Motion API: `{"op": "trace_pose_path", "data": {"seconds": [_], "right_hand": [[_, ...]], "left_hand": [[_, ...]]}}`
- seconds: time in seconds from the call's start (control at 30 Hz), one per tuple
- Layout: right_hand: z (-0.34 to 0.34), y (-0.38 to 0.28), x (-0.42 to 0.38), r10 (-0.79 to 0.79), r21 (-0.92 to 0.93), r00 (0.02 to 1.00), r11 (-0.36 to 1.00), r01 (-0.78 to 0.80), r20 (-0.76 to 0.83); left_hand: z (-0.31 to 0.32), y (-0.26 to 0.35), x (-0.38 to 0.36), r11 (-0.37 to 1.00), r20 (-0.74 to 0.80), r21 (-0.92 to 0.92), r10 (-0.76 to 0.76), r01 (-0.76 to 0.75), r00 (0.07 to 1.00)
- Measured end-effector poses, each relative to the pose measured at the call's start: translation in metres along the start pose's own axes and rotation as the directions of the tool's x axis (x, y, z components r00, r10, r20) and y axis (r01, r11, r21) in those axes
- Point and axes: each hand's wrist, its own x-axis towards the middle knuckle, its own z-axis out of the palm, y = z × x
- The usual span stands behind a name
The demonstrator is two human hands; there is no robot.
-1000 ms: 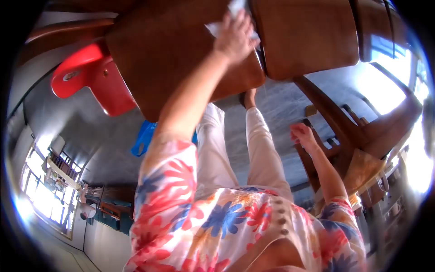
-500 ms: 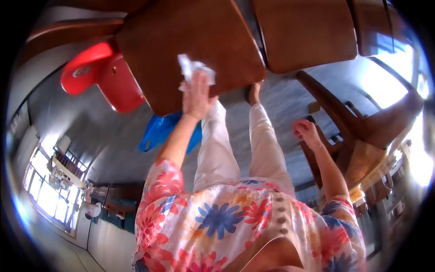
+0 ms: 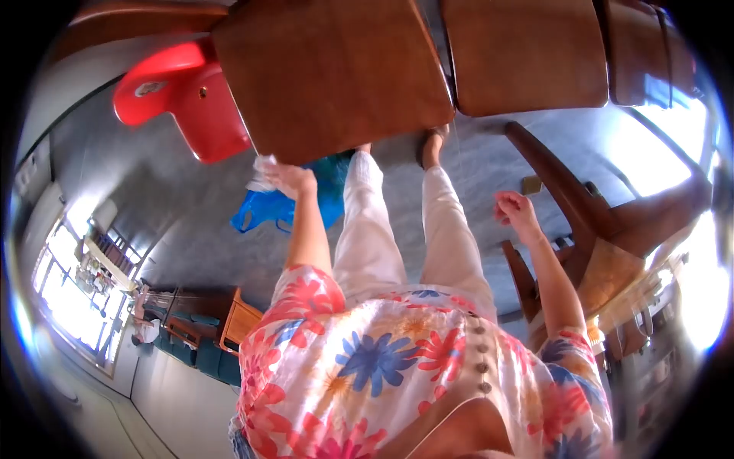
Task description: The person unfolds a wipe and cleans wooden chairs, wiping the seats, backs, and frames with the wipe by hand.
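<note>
My left hand (image 3: 292, 182) grips a crumpled white tissue (image 3: 262, 173), its end showing past the fingers. It is by the near left corner of a brown wooden seat (image 3: 336, 76), above a blue plastic bag (image 3: 256, 210) on the floor. My right hand (image 3: 518, 213) hangs at my right side with its fingers curled in and nothing visible in them. Nearest to it is a dark wooden chair (image 3: 604, 218) on the right.
More brown seats (image 3: 527, 57) continue the row to the right. A red plastic chair (image 3: 202, 107) stands left of the nearest seat. My feet (image 3: 433, 149) are on the grey floor (image 3: 183, 229) at the seat's front edge. Another person (image 3: 145, 329) is far off at left.
My left hand has moved with the tissue from the middle of the seat, left and toward me, past its front edge. My right hand stays curled in nearly the same place.
</note>
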Motion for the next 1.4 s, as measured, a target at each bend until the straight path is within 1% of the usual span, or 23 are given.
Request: {"op": "trace_pose_path", "data": {"seconds": [0.07, 0.13, 0.17, 0.2, 0.23, 0.27, 0.3, 0.33, 0.4, 0.5, 0.63, 0.77, 0.87, 0.9, 0.93, 0.97, 1.0, 1.07, 1.13, 1.2, 1.27, 1.33, 1.4], "right_hand": [[-0.003, 0.007, 0.002, -0.007, -0.004, 1.0, 1.0, 0.007, 0.001], [-0.005, 0.01, 0.004, 0.001, 0.008, 1.0, 1.0, -0.001, 0.011], [-0.003, 0.011, 0.007, 0.006, 0.028, 1.0, 1.0, -0.006, 0.014], [-0.001, 0.009, 0.007, 0.013, 0.049, 1.0, 0.999, -0.014, 0.018], [0.004, -0.004, 0.007, 0.006, 0.059, 0.999, 0.998, -0.009, 0.05], [0.01, -0.016, 0.007, 0.0, 0.069, 0.997, 0.998, -0.006, 0.077], [0.015, -0.029, 0.005, -0.005, 0.083, 0.995, 0.997, -0.003, 0.097], [0.019, -0.039, 0.008, -0.055, 0.158, 0.985, 0.987, 0.028, 0.165], [0.028, -0.072, 0.007, -0.175, 0.255, 0.961, 0.96, 0.118, 0.213], [0.04, -0.109, 0.014, -0.291, 0.366, 0.929, 0.91, 0.194, 0.23], [0.036, -0.144, 0.02, -0.306, 0.301, 0.875, 0.933, 0.197, 0.375], [0.014, -0.159, 0.049, -0.297, 0.242, 0.946, 0.935, 0.26, 0.13], [-0.012, -0.176, 0.082, -0.368, 0.253, 0.93, 0.898, 0.359, -0.012], [-0.022, -0.183, 0.093, -0.374, 0.22, 0.925, 0.898, 0.38, -0.07], [-0.026, -0.196, 0.104, -0.383, 0.188, 0.915, 0.897, 0.401, -0.127], [-0.032, -0.209, 0.112, -0.343, 0.103, 0.916, 0.924, 0.369, -0.208], [-0.038, -0.206, 0.133, -0.535, -0.126, 0.792, 0.843, 0.522, -0.294], [-0.044, -0.211, 0.151, -0.797, -0.662, 0.423, 0.598, 0.452, -0.431], [-0.03, -0.224, 0.129, -0.893, -0.797, 0.299, 0.44, 0.413, -0.337], [0.018, -0.188, 0.125, -0.809, -0.844, 0.587, 0.293, 0.45, 0.032], [0.047, -0.182, 0.131, -0.808, -0.913, 0.562, 0.078, 0.4, 0.177], [0.046, -0.213, 0.146, -0.752, -0.9, 0.628, 0.112, 0.422, 0.201], [0.036, -0.263, 0.174, -0.778, -0.89, 0.596, 0.113, 0.442, 0.198]], "left_hand": [[-0.004, -0.01, 0.006, 0.936, 0.221, -0.294, -0.131, 0.194, 0.967], [0.017, -0.009, 0.009, 0.831, 0.104, -0.488, -0.246, 0.265, 0.964], [0.023, -0.008, 0.001, 0.361, 0.292, -0.872, -0.157, 0.33, 0.943], [0.042, -0.017, -0.007, 0.098, 0.499, -0.862, -0.018, 0.498, 0.866], [0.02, 0.006, -0.019, 0.164, 0.7, -0.706, 0.021, 0.689, 0.713], [0.025, 0.009, -0.028, 0.007, 0.729, -0.623, 0.368, 0.782, 0.577], [-0.017, 0.037, -0.055, -0.002, 0.733, -0.557, 0.469, 0.83, 0.493], [-0.041, 0.051, -0.07, 0.127, 0.692, -0.575, 0.603, 0.808, 0.397], [-0.08, 0.078, -0.098, 0.093, 0.568, -0.521, 0.779, 0.849, 0.263], [-0.123, 0.111, -0.123, 0.129, 0.522, -0.517, 0.831, 0.846, 0.192], [-0.123, 0.15, -0.132, 0.154, 0.436, -0.522, 0.894, 0.839, 0.107], [-0.118, 0.201, -0.121, 0.194, 0.483, -0.598, 0.862, 0.778, 0.157], [-0.107, 0.24, -0.1, 0.198, 0.5, -0.714, 0.816, 0.672, 0.291], [-0.091, 0.252, -0.094, 0.146, 0.374, -0.846, 0.848, 0.512, 0.376], [-0.093, 0.265, -0.089, 0.234, 0.42, -0.88, 0.791, 0.414, 0.446], [-0.098, 0.274, -0.091, 0.214, 0.448, -0.868, 0.728, 0.448, 0.52], [-0.103, 0.281, -0.09, 0.188, 0.469, -0.859, 0.66, 0.476, 0.587], [-0.089, 0.278, -0.078, 0.195, 0.339, -0.938, 0.679, 0.285, 0.651], [-0.077, 0.256, -0.072, 0.241, 0.295, -0.955, 0.686, 0.174, 0.665], [-0.076, 0.237, -0.067, 0.344, 0.318, -0.935, 0.706, 0.086, 0.633], [-0.076, 0.221, -0.064, 0.358, 0.375, -0.922, 0.73, 0.147, 0.572], [-0.094, 0.214, -0.062, 0.407, 0.441, -0.894, 0.729, 0.186, 0.524], [-0.102, 0.211, -0.063, 0.419, 0.489, -0.871, 0.686, 0.258, 0.538]]}}
